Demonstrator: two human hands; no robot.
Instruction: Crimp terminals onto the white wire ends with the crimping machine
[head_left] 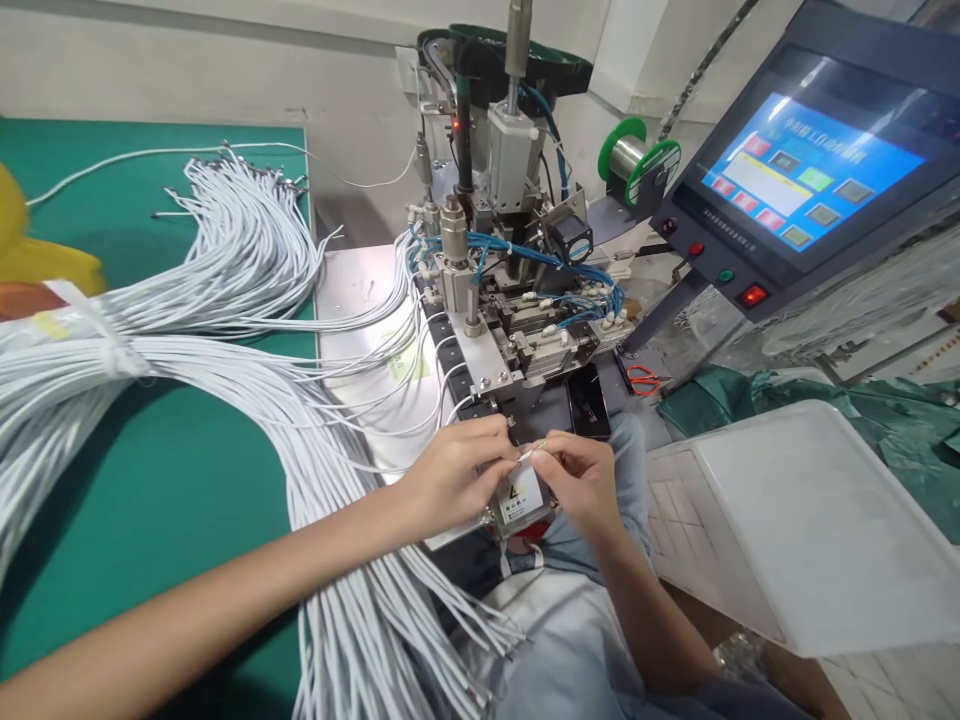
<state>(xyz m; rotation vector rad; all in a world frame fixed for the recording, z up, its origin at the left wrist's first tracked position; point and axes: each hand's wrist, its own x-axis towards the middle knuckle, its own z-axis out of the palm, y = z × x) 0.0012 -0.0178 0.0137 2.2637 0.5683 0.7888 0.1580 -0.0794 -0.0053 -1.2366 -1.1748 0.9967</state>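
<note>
My left hand [469, 470] is closed in a pinch on the end of a white cable [526, 456], at the near end of the machine. Close beside it, my right hand [581, 475] pinches the same cable end, its thumb and forefinger at the tip. The exact shape of the tip is too small to make out. Beneath the hands is a machine part with a white warning label [521, 493]. Several white cables lead from a large bundle [247, 375] into the black track [450, 350] of the machine [510, 250].
A green mat [187, 480] lies under the bundles at left. A tilted control screen [814, 165] stands at right, with a solder wire spool [630, 160] behind. Orange-handled scissors [643, 379] lie beyond my right hand. A white plastic lid [840, 530] is at lower right.
</note>
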